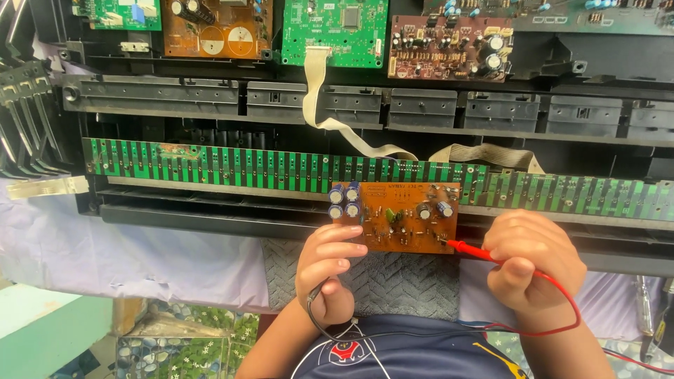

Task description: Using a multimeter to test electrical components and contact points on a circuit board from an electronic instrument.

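Now left hand clamps orange circuit board; right hand grips red probe touching board.

We see a black plastic chassis spread over a pale lilac cloth, with a grey woven mat below it. At lower left sit a mint-green ledge and floral-patterned tiles. Light is even.

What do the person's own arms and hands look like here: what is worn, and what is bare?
Both forearms are bare, with no sleeves reaching them. The left hand and the right hand wear no gloves, and no rings, watch or bracelets show. The fingernails are short. At the bottom edge is a dark navy shirt with thin white lines, a round red-and-blue badge and a yellow mark.
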